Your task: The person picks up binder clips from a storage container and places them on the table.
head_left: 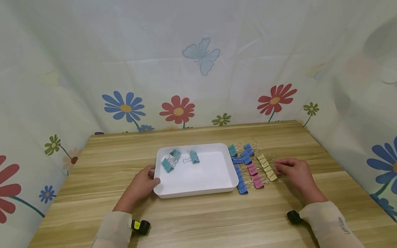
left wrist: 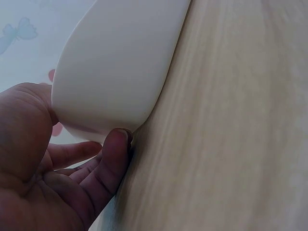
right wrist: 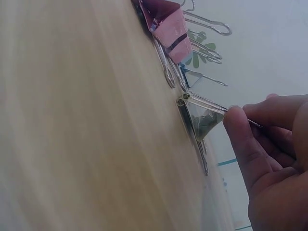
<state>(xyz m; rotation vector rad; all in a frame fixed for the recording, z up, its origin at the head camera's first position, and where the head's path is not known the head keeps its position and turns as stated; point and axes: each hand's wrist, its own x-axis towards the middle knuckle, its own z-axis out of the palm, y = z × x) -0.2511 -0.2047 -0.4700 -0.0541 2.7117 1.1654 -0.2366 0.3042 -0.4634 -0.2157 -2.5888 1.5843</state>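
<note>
My left hand (head_left: 141, 183) grips the near-left end of a white tray (head_left: 204, 177), thumb over the rim. In the left wrist view, fingers of that hand (left wrist: 62, 178) reach along the outer wall of the tray (left wrist: 120, 62). Several teal binder clips (head_left: 194, 157) lie inside, toward the back left. At the right, my right hand (head_left: 296, 174) pinches a wire handle of a yellow binder clip (right wrist: 209, 124) between thumb and forefinger. This clip belongs to a slanting row of yellow binder clips (head_left: 266, 166) on the table.
Right of the tray, blue binder clips (head_left: 241, 181), pink binder clips (head_left: 257, 181) and a teal binder clip (head_left: 232, 150) lie close together on the wooden table (head_left: 198, 220). Behind the table hangs a flower-printed curtain (head_left: 149, 69).
</note>
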